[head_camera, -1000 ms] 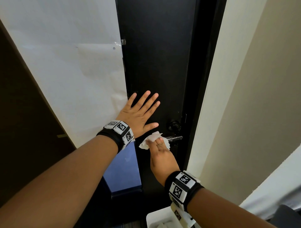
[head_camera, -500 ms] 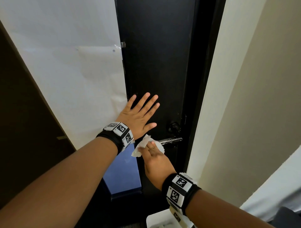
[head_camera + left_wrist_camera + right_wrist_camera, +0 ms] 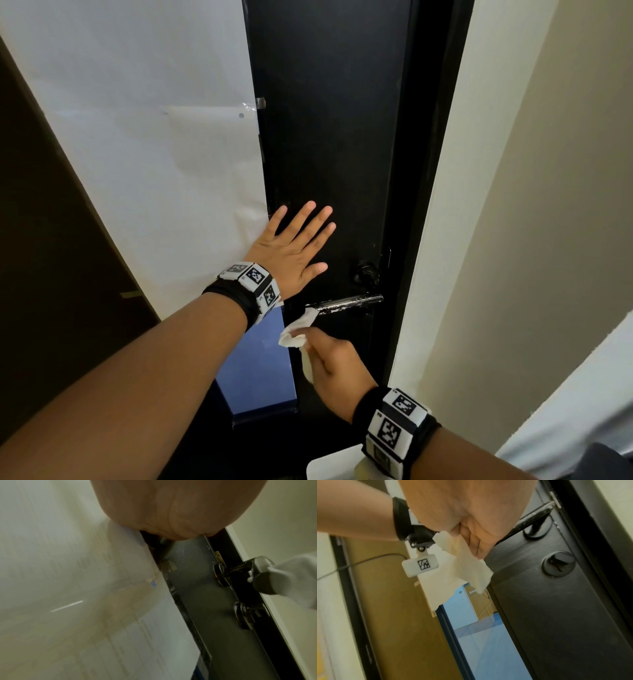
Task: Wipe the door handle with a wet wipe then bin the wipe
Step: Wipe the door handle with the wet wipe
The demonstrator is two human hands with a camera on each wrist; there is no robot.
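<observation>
While the left hand [image 3: 291, 250] lies flat, fingers spread, on the door [image 3: 329, 137], the right hand [image 3: 334, 370] pinches the limp, light wipe [image 3: 298, 327] just off the stiff handle's [image 3: 346, 302] free end; bunching it tighter should stop it slipping.

Legible text: none. Wristbands [image 3: 255, 281] on both wrists: black-and-white square code markers, no letters or numbers readable. White tag [image 3: 420, 565] hanging under the left wrist: one similar code marker. White paper sheet [image 3: 120, 615] taped to the door: faint printed rows and columns, too blurred to read.
</observation>
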